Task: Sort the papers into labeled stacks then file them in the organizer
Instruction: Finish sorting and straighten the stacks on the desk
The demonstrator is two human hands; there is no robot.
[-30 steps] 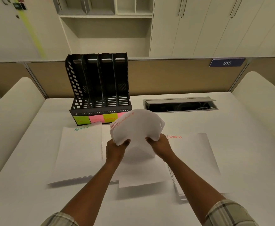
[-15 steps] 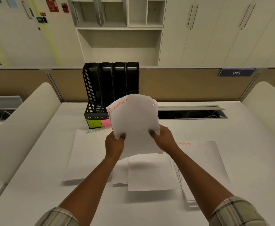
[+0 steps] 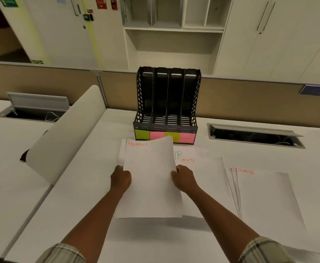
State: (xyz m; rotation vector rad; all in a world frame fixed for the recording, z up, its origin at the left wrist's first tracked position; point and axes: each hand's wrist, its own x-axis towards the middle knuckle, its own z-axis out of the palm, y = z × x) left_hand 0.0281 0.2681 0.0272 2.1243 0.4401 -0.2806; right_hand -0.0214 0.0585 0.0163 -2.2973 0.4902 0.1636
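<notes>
I hold a white stack of papers (image 3: 150,179) headed FINANCE in red, lifted above the desk in front of the organizer. My left hand (image 3: 120,179) grips its left edge and my right hand (image 3: 183,178) grips its right edge. The black organizer (image 3: 167,103) with several upright slots stands at the back of the desk, with green and pink sticky labels (image 3: 156,135) along its base. A sheet marked HR and SPORTS (image 3: 201,168) lies flat behind my right hand. Another stack marked SPORTS (image 3: 265,196) lies to the right.
An open cable hatch (image 3: 254,135) is cut into the desk right of the organizer. A curved white divider (image 3: 64,133) rises on the left, with another hatch (image 3: 33,111) on the neighbouring desk. A tan partition (image 3: 250,103) closes the back.
The FINANCE stack has straightened from a curled bundle into a flat one held by both edges. My view has swung left, so the organizer now sits centred and the other papers lie to the right.
</notes>
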